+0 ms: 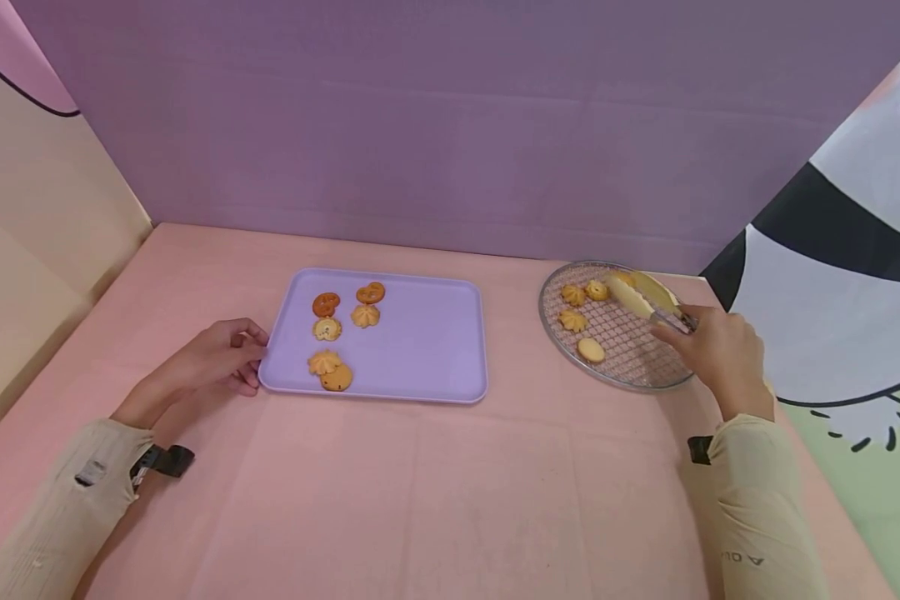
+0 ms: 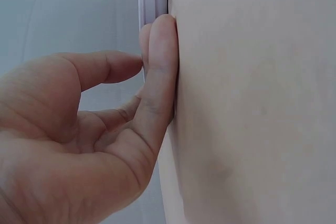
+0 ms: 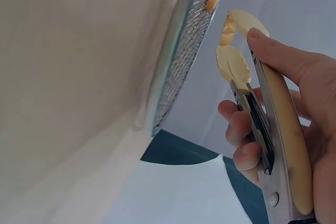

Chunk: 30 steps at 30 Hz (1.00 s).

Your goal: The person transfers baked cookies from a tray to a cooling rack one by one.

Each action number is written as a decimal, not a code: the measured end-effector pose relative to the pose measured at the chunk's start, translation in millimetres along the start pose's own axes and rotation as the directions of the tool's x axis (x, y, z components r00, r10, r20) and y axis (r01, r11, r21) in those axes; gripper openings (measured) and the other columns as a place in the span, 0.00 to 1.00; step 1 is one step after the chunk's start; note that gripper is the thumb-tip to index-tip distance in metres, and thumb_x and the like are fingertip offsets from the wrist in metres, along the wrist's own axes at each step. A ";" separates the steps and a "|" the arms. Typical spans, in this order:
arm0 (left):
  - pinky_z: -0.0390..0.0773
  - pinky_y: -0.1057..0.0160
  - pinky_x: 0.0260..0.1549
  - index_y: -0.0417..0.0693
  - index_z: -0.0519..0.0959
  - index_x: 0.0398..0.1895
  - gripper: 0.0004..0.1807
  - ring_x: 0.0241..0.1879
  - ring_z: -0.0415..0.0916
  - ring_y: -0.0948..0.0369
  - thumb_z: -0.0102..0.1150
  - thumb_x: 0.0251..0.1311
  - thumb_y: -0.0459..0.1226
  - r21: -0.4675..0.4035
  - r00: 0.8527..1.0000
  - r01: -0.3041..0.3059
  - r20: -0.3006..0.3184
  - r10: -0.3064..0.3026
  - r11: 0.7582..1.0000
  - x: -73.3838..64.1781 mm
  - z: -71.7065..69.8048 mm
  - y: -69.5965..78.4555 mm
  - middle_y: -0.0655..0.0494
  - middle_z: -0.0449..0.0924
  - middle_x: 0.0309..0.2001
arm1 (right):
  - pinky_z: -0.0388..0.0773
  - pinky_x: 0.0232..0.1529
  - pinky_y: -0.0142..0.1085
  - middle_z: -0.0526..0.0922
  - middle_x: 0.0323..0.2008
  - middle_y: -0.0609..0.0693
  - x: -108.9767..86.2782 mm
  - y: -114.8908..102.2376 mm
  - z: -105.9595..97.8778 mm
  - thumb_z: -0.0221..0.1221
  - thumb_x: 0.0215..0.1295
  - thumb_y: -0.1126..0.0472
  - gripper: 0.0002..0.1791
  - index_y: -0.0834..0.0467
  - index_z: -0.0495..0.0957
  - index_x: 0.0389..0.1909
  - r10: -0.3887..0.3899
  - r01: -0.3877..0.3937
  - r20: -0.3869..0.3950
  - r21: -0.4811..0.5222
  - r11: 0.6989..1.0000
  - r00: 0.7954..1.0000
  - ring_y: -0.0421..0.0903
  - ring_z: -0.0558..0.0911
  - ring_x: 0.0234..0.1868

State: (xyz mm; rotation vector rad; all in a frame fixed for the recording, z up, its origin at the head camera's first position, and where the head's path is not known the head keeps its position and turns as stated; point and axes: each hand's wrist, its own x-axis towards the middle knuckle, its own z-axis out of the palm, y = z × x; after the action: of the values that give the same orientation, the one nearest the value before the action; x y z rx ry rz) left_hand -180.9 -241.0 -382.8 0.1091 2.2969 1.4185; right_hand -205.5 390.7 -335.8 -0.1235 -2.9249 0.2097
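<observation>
At the lilac tray (image 1: 420, 342), touches the rim (image 1: 289, 300) with a relaxed left hand (image 1: 216, 355); over the mesh rack (image 1: 633, 346), grips tongs (image 3: 289, 145) in the right hand (image 1: 723, 354), seemingly around a biscuit (image 3: 227, 34).

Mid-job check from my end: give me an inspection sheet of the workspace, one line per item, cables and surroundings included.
Surface: pink-covered table, lightly creased.
Job's things: purple tray with six cookies, two overlapping near its front left; round mesh tray with four cookies outside the tongs; another cookie shows between the tong tips, grip unclear.
Clutter: nothing seen.
Left hand: fingers at the purple tray's left edge.
Right hand: holds the tongs over the mesh tray.
Cables: nothing seen.
Surroundings: purple backdrop behind; printed panel at right.
</observation>
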 end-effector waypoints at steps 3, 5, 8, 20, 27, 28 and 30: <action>0.82 0.57 0.29 0.31 0.60 0.51 0.20 0.25 0.77 0.54 0.49 0.62 0.35 0.005 1.000 -0.005 0.005 0.005 1.000 0.1 -0.6 -0.5 0.39 0.71 0.33 | 0.60 0.11 0.36 0.79 0.21 0.58 0.1 4.8 2.1 0.52 0.43 0.26 0.48 0.64 0.72 0.52 0.013 -0.013 0.006 -0.013 1.000 1.000 0.51 0.68 0.20; 0.82 0.57 0.29 0.31 0.60 0.51 0.20 0.24 0.77 0.54 0.49 0.62 0.35 0.008 1.000 -0.005 0.006 0.005 1.000 0.2 -0.8 -0.8 0.39 0.72 0.32 | 0.60 0.11 0.36 0.79 0.22 0.59 0.5 7.1 3.8 0.53 0.43 0.27 0.47 0.65 0.73 0.51 0.018 -0.018 0.012 -0.015 1.000 1.000 0.51 0.68 0.20; 0.82 0.56 0.29 0.31 0.60 0.51 0.19 0.24 0.77 0.55 0.48 0.62 0.35 0.002 1.000 -0.002 0.005 0.002 1.000 0.4 -0.4 -0.9 0.39 0.72 0.32 | 0.60 0.11 0.36 0.79 0.23 0.59 0.5 8.8 5.6 0.54 0.42 0.28 0.47 0.66 0.73 0.50 0.025 -0.025 0.023 -0.014 1.000 0.999 0.51 0.68 0.20; 0.82 0.56 0.29 0.31 0.60 0.51 0.19 0.25 0.77 0.54 0.48 0.61 0.35 0.005 1.000 0.000 -0.002 0.000 1.000 2.3 0.1 -2.5 0.39 0.71 0.33 | 0.59 0.12 0.36 0.79 0.25 0.62 -0.3 13.4 10.2 0.54 0.41 0.26 0.51 0.67 0.71 0.52 0.060 -0.059 0.043 -0.029 0.998 0.997 0.51 0.67 0.21; 0.82 0.57 0.29 0.31 0.61 0.51 0.19 0.25 0.77 0.54 0.49 0.62 0.35 0.016 1.000 -0.008 -0.002 0.008 1.000 1.2 -0.2 -2.1 0.39 0.71 0.33 | 0.58 0.11 0.36 0.77 0.19 0.58 0.2 11.1 8.1 0.52 0.40 0.24 0.52 0.65 0.72 0.52 0.049 -0.049 0.009 -0.042 0.998 0.999 0.51 0.67 0.19; 0.82 0.57 0.29 0.31 0.61 0.51 0.19 0.25 0.77 0.54 0.48 0.62 0.35 0.017 1.000 -0.009 -0.003 0.009 1.000 1.0 -0.1 -2.0 0.39 0.71 0.33 | 0.58 0.10 0.36 0.77 0.18 0.58 0.4 10.5 7.7 0.51 0.40 0.24 0.52 0.65 0.72 0.52 0.047 -0.046 0.007 -0.045 0.998 0.999 0.51 0.67 0.19; 0.82 0.57 0.29 0.31 0.60 0.51 0.19 0.25 0.77 0.54 0.48 0.62 0.35 0.018 1.000 -0.009 -0.002 0.009 1.000 0.8 0.0 -2.0 0.39 0.71 0.33 | 0.58 0.10 0.36 0.77 0.18 0.57 0.5 9.4 7.2 0.51 0.39 0.23 0.52 0.65 0.72 0.52 0.044 -0.044 0.009 -0.047 0.998 0.999 0.51 0.67 0.19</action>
State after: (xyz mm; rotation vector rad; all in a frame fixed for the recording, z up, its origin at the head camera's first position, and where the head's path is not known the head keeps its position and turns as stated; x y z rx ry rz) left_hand -181.3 -241.8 -384.8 0.1234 2.3137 1.4036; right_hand -206.9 399.1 -344.0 -0.1945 -2.9397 0.1497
